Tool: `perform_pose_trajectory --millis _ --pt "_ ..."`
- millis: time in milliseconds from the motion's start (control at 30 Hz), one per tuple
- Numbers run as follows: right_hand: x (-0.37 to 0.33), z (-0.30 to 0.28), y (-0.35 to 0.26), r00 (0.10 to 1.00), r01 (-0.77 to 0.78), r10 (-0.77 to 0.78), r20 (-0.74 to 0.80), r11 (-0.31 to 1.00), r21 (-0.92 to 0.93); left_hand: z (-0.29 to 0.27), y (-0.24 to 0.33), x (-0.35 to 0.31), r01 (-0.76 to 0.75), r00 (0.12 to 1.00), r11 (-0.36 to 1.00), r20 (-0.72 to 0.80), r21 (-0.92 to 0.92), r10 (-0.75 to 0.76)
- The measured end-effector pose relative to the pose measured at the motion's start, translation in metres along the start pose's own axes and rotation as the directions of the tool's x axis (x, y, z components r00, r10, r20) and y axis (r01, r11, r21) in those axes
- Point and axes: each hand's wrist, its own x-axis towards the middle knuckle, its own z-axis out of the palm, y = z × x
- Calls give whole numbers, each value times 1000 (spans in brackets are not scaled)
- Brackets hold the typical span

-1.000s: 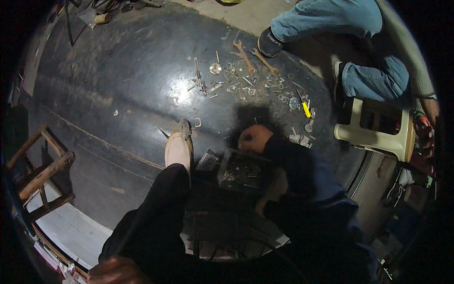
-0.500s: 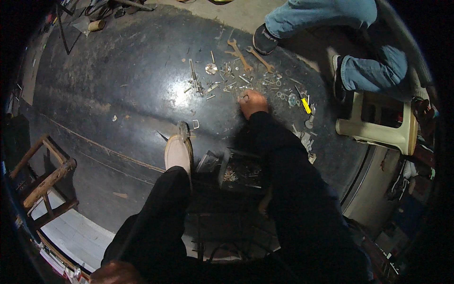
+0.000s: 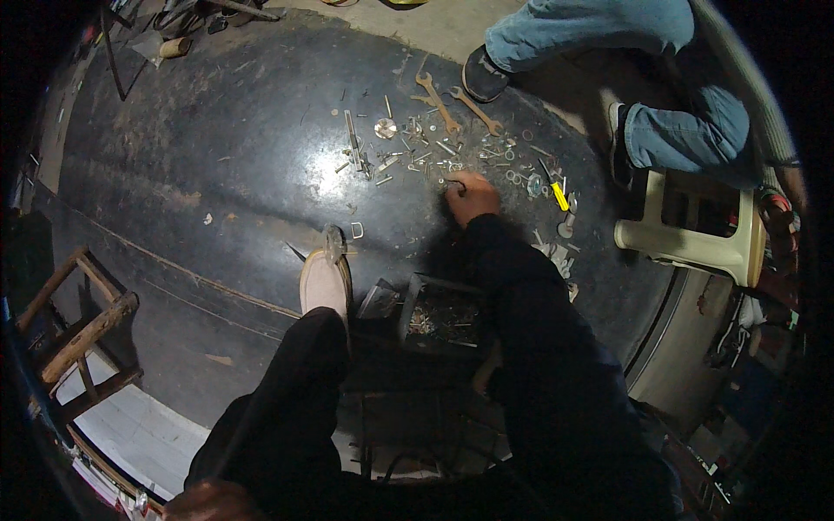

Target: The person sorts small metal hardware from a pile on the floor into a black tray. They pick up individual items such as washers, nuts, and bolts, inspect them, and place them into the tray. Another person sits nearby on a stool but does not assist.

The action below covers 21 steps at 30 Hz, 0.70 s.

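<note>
Right hand [image 3: 473,198] farther forward, beside small silvery hardware [image 3: 446,148], grip impossible to make out.

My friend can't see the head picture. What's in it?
A person's bare right hand is beside scattered small silvery metal parts on a dark floor. Two rusty brown wrenches lie beyond, a slim yellow-handled tool to the right, and a dark rectangular tray nearer.

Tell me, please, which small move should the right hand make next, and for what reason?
If it is free, the right hand should perhaps reach slightly forward and pinch one of the scattered metal pieces: it is at their near edge, and many lie loose just beyond it. Whether it holds something is too small to tell.
</note>
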Motion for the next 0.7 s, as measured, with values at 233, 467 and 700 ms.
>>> perform_pose_trajectory --millis 233,467,700 --pt "-6 1 -5 959 -129 132 252 991 -30 -11 1 10 -95 989 992 109 -86 104" --pt "-6 6 -5 982 -163 164 93 986 -17 -11 -3 9 -119 985 986 108 -118 132" --pt "0 29 -4 990 -124 135 41 972 -197 -8 -4 8 -140 984 980 95 -138 154"
